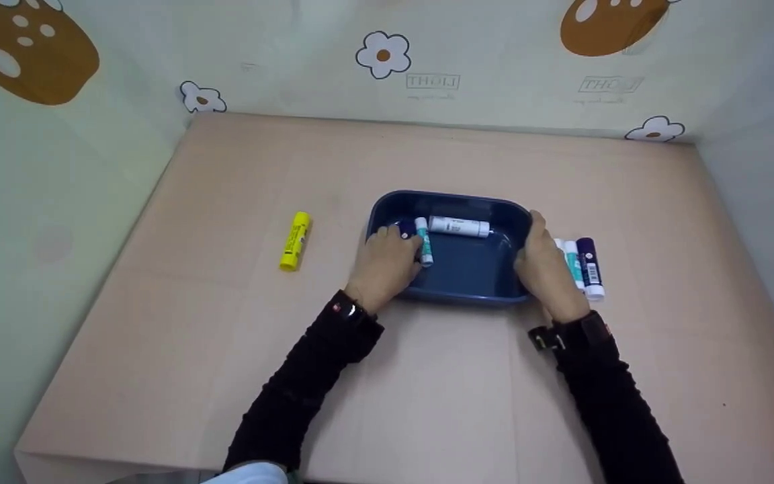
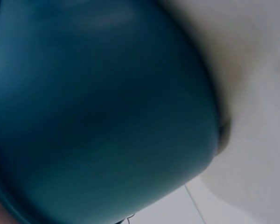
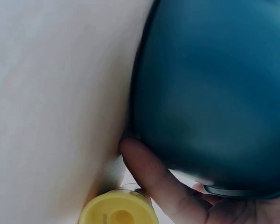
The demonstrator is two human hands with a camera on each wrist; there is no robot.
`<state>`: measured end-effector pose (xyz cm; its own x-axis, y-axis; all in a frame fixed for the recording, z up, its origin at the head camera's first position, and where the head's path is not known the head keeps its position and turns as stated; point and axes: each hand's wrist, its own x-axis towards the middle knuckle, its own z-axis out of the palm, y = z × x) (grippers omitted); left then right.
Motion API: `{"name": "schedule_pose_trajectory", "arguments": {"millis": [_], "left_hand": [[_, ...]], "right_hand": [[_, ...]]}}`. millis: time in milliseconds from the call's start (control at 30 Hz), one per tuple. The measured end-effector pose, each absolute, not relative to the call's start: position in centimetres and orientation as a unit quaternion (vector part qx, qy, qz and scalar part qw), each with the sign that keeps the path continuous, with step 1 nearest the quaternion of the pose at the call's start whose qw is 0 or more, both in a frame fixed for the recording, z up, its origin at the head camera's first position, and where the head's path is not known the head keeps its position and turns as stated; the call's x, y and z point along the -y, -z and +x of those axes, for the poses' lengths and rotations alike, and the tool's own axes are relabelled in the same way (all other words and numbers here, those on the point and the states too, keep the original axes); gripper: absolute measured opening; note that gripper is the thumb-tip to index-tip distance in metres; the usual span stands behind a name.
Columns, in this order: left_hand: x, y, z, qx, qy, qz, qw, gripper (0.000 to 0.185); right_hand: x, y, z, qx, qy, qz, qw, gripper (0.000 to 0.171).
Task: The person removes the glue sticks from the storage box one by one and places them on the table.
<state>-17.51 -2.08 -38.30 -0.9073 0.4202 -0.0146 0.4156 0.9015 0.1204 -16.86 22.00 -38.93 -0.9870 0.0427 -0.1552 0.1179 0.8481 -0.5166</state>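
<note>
A dark blue plastic tray [image 1: 451,197] sits mid-table with a white glue stick [image 1: 459,226] and a teal-and-white one [image 1: 424,247] inside. My left hand [image 1: 390,255] grips the tray's left rim, thumb beside the teal stick. My right hand [image 1: 540,262] grips the right rim, thumb on top. The left wrist view is filled by the tray's outer wall [image 2: 98,116]. In the right wrist view a finger [image 3: 154,182] lies against the tray wall [image 3: 214,84], with a yellow round cap [image 3: 116,210] just below it.
A yellow glue stick [image 1: 294,240] lies on the table left of the tray. A teal-white stick [image 1: 573,263] and a purple one [image 1: 590,265] lie just right of my right hand. Patterned walls enclose the tan table [image 1: 427,390] on three sides.
</note>
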Motion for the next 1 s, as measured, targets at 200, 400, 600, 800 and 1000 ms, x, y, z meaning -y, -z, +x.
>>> {"name": "schedule_pose_trajectory", "arguments": {"millis": [200, 400, 600, 800, 1000], "left_hand": [[1.9, 38.6, -17.7, -0.976, -0.119, 0.18, -0.038, 0.02], [2.3, 38.0, -18.2, -0.967, -0.202, 0.148, -0.043, 0.009], [3.8, 36.4, -18.6, -0.95, -0.287, 0.121, -0.02, 0.009], [5.2, 35.5, -19.1, -0.945, -0.308, 0.107, 0.003, 0.011], [6.5, 34.7, -19.4, -0.941, -0.327, 0.079, 0.025, 0.011]], "right_hand": [[-22.1, 39.0, -16.8, -0.96, 0.272, 0.038, 0.06, 0.061], [-22.1, 39.0, -16.8, -0.959, 0.273, 0.041, 0.067, 0.061], [-22.1, 39.0, -16.9, -0.958, 0.275, 0.038, 0.065, 0.061], [-22.1, 39.1, -16.9, -0.959, 0.274, 0.033, 0.057, 0.062], [-22.1, 39.2, -16.8, -0.961, 0.268, 0.03, 0.051, 0.061]]}}
